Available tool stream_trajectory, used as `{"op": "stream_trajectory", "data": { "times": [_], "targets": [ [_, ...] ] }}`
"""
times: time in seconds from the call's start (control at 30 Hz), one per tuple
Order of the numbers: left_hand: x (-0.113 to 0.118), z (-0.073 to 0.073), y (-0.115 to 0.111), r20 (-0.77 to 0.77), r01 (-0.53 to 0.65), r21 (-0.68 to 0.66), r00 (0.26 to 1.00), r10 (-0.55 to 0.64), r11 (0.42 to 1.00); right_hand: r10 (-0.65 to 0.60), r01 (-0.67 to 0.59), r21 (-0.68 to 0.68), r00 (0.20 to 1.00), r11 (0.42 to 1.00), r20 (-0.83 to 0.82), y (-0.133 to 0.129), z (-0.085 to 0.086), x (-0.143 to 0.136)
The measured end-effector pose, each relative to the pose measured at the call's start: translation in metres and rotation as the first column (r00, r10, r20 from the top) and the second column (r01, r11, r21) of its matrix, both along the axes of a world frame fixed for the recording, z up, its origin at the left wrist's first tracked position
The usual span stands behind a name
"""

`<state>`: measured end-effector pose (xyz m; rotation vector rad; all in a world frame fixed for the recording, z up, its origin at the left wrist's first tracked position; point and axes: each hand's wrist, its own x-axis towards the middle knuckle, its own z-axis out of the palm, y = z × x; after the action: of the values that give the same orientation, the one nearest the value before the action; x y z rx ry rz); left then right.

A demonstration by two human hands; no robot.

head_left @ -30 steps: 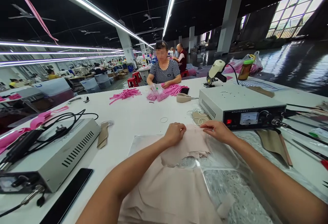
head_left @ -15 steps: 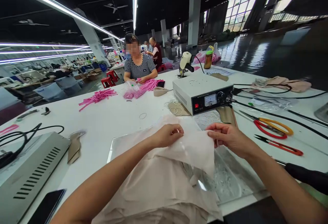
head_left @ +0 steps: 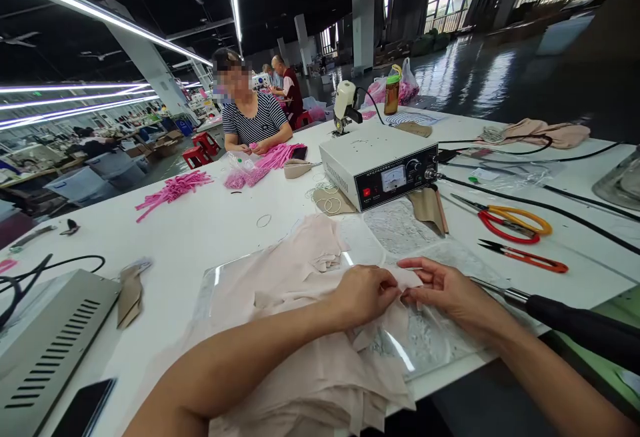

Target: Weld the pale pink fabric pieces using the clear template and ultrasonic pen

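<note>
Pale pink fabric (head_left: 300,270) lies in layers over a clear sheet (head_left: 435,343) on the white table and hangs over its near edge. My left hand (head_left: 367,293) pinches a piece of this fabric near its right end. Close beside it, my right hand (head_left: 437,287) has thumb and fingers closed on the same piece's corner. The fabric between the two hands is small and partly hidden by the fingers. Just right of my right hand is a rod tool with a black handle (head_left: 575,317).
A control box (head_left: 383,163) stands behind the hands, with cables running right. Scissors (head_left: 515,217) and red snips (head_left: 525,257) lie at the right. A grey vented box (head_left: 55,350) and a phone (head_left: 85,410) are at left. A person (head_left: 255,117) sits across the table near pink strips (head_left: 175,190).
Both hands have moved nearer the table edge and closer together, bringing the held fabric along. The fabric sheet spread between them is now bunched. The view has shifted to the right.
</note>
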<state>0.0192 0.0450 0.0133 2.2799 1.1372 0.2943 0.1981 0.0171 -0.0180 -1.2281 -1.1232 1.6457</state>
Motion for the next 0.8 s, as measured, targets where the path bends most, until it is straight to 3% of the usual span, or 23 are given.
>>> {"op": "stream_trajectory", "data": {
  "times": [0.27, 0.4, 0.57, 0.8],
  "targets": [
    [0.005, 0.001, -0.005, -0.060, 0.019, 0.093, 0.998, -0.014, 0.995, -0.119, 0.108, 0.087, 0.983, 0.990, 0.137, -0.005, 0.001, -0.009],
    [0.006, 0.000, -0.006, -0.147, 0.071, 0.188, 0.988, -0.043, 0.980, -0.185, 0.138, 0.215, 0.959, 0.967, 0.216, -0.005, -0.004, -0.011],
    [0.005, 0.000, -0.006, -0.180, 0.071, 0.212, 0.983, -0.032, 0.975, -0.268, 0.159, 0.333, 0.911, 0.929, 0.312, -0.006, -0.004, -0.012],
    [0.001, 0.003, -0.009, -0.133, 0.037, 0.152, 0.991, -0.017, 0.988, -0.267, 0.190, 0.285, 0.927, 0.940, 0.262, -0.006, -0.008, -0.006]
  ]
}}
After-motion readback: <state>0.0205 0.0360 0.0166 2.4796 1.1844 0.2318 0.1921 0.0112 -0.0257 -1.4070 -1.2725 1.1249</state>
